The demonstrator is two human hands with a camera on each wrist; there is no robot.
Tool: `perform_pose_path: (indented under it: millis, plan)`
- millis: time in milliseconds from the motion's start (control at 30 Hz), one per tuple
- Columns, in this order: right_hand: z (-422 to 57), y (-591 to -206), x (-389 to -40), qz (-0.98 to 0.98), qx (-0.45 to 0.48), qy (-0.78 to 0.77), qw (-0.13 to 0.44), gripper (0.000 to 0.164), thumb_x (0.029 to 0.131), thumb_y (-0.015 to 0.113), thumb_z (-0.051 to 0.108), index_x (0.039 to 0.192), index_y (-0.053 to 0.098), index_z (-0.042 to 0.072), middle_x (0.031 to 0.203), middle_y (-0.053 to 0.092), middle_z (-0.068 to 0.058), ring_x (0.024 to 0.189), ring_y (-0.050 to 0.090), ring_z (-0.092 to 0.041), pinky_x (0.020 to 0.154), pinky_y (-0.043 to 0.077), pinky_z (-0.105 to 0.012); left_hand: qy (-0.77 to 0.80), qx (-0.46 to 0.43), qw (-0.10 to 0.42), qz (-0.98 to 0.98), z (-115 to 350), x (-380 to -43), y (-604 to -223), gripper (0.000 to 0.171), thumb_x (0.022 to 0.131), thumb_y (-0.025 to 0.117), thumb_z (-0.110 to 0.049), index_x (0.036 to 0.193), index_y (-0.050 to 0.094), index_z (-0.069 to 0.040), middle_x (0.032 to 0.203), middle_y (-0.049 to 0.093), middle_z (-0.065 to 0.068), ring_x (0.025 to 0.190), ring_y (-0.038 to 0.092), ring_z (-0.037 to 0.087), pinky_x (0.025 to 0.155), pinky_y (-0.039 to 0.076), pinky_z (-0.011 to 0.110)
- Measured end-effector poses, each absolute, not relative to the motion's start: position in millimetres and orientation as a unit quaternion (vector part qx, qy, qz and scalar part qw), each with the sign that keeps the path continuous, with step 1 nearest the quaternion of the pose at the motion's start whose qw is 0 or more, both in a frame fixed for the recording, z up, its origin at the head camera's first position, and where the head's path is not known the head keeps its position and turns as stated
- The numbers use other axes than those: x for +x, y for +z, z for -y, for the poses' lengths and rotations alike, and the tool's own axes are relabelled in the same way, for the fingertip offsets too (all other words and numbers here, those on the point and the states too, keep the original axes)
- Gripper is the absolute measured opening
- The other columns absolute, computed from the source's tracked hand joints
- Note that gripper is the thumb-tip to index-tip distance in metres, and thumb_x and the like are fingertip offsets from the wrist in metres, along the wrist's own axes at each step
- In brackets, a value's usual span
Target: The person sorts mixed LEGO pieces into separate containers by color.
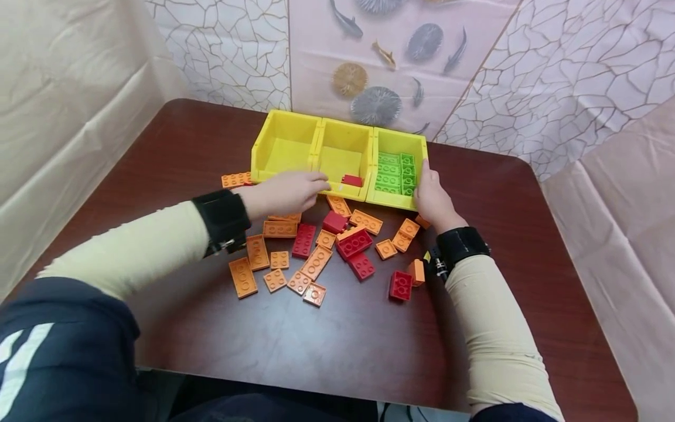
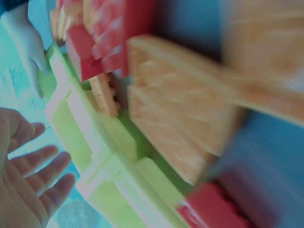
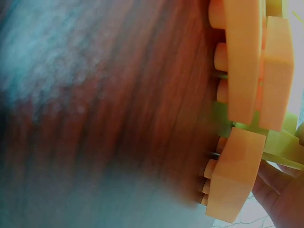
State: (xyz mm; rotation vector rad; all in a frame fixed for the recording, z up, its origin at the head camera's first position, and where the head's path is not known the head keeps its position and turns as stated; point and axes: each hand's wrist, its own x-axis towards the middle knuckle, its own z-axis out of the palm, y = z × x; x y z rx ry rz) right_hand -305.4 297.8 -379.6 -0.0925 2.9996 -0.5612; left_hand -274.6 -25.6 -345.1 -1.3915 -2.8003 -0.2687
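Over the front edge of the left and middle yellow bins (image 1: 345, 132) is my left hand (image 1: 290, 190). In the left wrist view, that hand's fingers (image 2: 50, 166) are spread and loosely bent, with nothing between them. A red brick (image 1: 352, 180) lies in the middle bin, just right of the left fingertips. My right hand (image 1: 435, 199) grips the side wall of the right yellow bin (image 1: 398, 202), which contains several green bricks (image 1: 390, 173). In the right wrist view, part of the right hand (image 3: 285, 199) shows against the bin beyond orange bricks (image 3: 237, 171).
Orange bricks (image 1: 315, 262) and red bricks (image 1: 303, 241) lie scattered on the dark brown table (image 1: 358, 351) in front of the bins. Another orange brick (image 1: 235, 179) is beside the left bin. A patterned cloth (image 1: 385, 76) hangs behind the table.
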Motion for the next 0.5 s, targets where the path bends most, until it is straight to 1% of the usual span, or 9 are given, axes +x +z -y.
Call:
perform_pose_path:
  millis: [100,200,300,333,500]
  plan:
    - [-297.7,-377.0,-305.2,-0.982,-0.026,-0.179,0.047,0.065,0.098,0.025,0.010,0.145,-0.019,0.012,0.147,0.011,-0.025,0.100,0.045,-0.037,0.079,0.040,-0.047,-0.077,-0.457,-0.008,0.886,46.6,-256.0,-348.6,0.033,0.092,0.055,-0.012,0.124,0.057,-0.003,0.122,0.056,0.012,0.111,0.053,0.025,0.094,0.042,0.038]
    - [-298.1,-376.6,-305.4,-0.983,-0.028,-0.174,0.047,0.064,0.098,0.024,0.010,0.145,-0.020,0.011,0.147,0.010,-0.026,0.102,0.044,-0.038,0.080,0.040,-0.048,-0.049,-0.465,-0.026,0.884,59.4,-239.3,-355.7,0.035,0.091,0.059,-0.014,0.125,0.057,-0.006,0.123,0.056,0.011,0.112,0.052,0.025,0.092,0.044,0.039]
    - [-299.2,-378.5,-306.1,-0.983,-0.033,-0.173,0.043,0.064,0.098,0.024,0.010,0.145,-0.019,0.009,0.146,0.012,-0.027,0.106,0.043,-0.039,0.083,0.039,-0.050,-0.005,-0.479,-0.041,0.877,65.2,-226.5,-364.3,0.040,0.091,0.059,-0.012,0.131,0.053,-0.010,0.132,0.051,0.012,0.121,0.047,0.028,0.095,0.041,0.044]
    - [-299.2,-379.1,-306.4,-0.984,-0.034,-0.173,0.041,0.064,0.098,0.025,0.010,0.145,-0.018,0.009,0.145,0.013,-0.028,0.109,0.042,-0.039,0.085,0.038,-0.050,0.009,-0.484,-0.049,0.874,65.6,-223.4,-367.2,0.043,0.091,0.059,-0.012,0.133,0.051,-0.012,0.135,0.048,0.012,0.123,0.045,0.029,0.096,0.039,0.045]
    - [-296.6,-381.8,-307.5,-0.984,-0.035,-0.172,0.040,0.065,0.098,0.026,0.009,0.145,-0.018,0.009,0.144,0.014,-0.028,0.111,0.041,-0.039,0.087,0.038,-0.051,0.053,-0.501,-0.087,0.859,65.4,-216.1,-378.4,0.057,0.089,0.061,-0.015,0.142,0.040,-0.021,0.148,0.031,0.009,0.134,0.030,0.028,0.104,0.028,0.049]
